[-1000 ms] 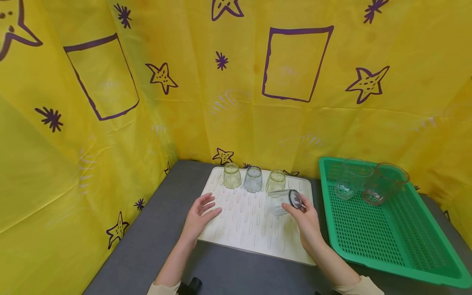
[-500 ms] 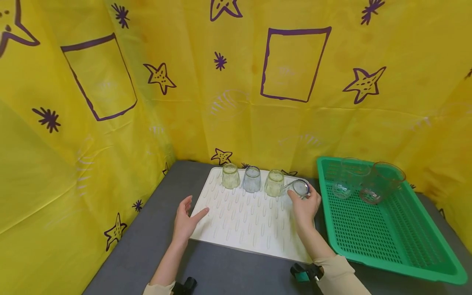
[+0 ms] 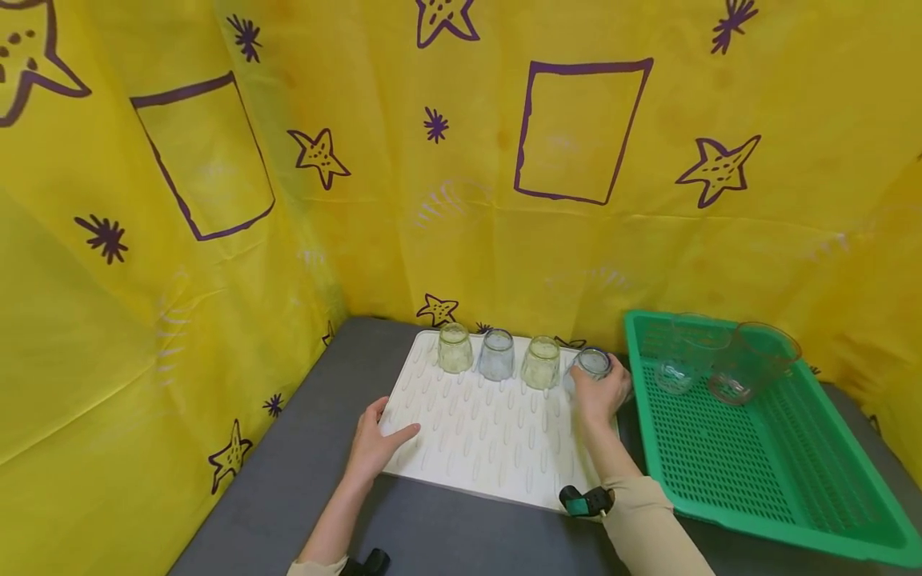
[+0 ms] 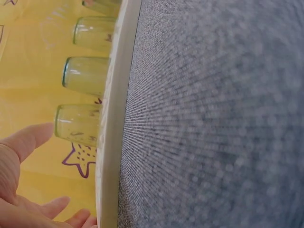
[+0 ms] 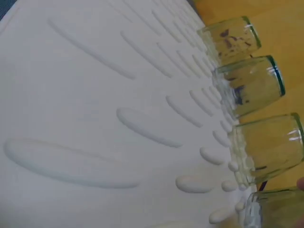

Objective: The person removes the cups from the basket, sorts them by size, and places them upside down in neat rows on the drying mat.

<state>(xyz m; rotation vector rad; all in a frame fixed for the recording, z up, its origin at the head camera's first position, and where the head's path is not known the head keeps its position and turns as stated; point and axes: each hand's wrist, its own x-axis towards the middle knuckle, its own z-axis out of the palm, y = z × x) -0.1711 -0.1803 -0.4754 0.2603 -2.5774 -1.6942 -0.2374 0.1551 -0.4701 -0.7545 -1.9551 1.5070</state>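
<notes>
At the right end of a row of glasses, my right hand (image 3: pixel 603 392) grips a clear bluish glass (image 3: pixel 593 362) that stands upside down on the white ridged drying mat (image 3: pixel 490 448). Left of it, also upside down, come a yellowish-green glass (image 3: pixel 541 364), a bluish glass (image 3: pixel 496 356) and another yellowish-green glass (image 3: pixel 454 349). My left hand (image 3: pixel 373 442) is by the mat's left edge, thumb spread and fingers relaxed, holding nothing. Whether its fingers touch the mat I cannot tell. In the right wrist view, the gripped glass (image 5: pixel 278 209) is partly cut off at the lower right.
On the right, a green perforated plastic basket (image 3: pixel 735 464) holds a clear glass (image 3: pixel 675 374) and a pinkish clear glass (image 3: pixel 733 387) at its far end. A yellow patterned cloth (image 3: pixel 461 240) rises behind the dark grey table (image 3: pixel 288 456).
My right hand has carried the tilted glass back and right, turned it upside down and brought it to the row's end. My left hand has drawn slightly nearer the mat's left edge.
</notes>
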